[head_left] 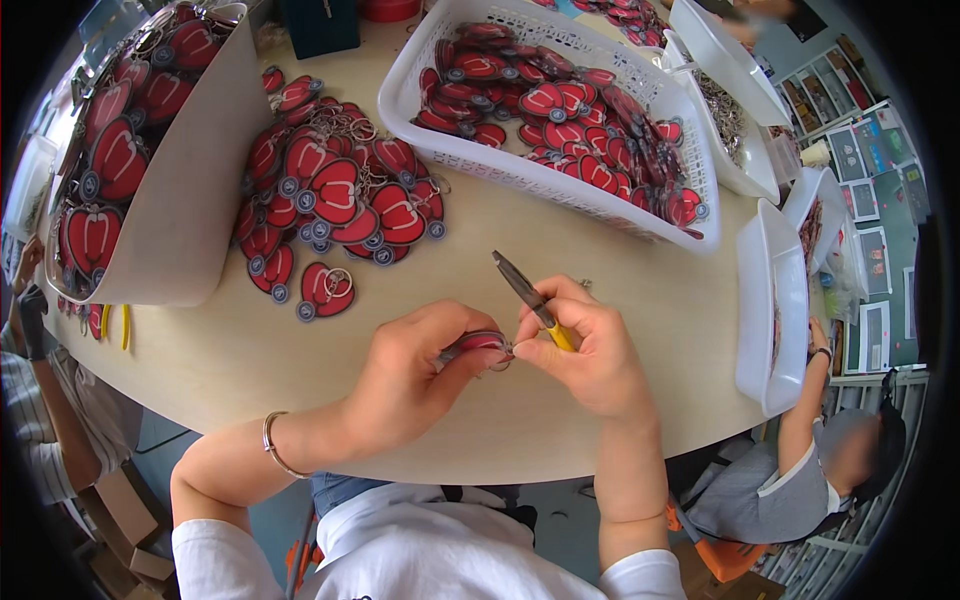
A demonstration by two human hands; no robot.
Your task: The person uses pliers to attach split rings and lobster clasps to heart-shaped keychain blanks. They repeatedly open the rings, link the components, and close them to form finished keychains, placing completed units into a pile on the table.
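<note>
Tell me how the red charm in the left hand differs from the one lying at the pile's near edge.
The held charm is tilted, off the table; the lying charm rests flat on it. The left hand partly hides the held charm, while no hand covers the lying charm. Both are red.

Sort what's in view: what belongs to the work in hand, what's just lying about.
Likely in the work:
- red tag, in the left hand
- pliers, in the right hand
- tag pile
- basket and bin of tags

Apparently just lying about:
- dark green box
- cardboard boxes
</note>
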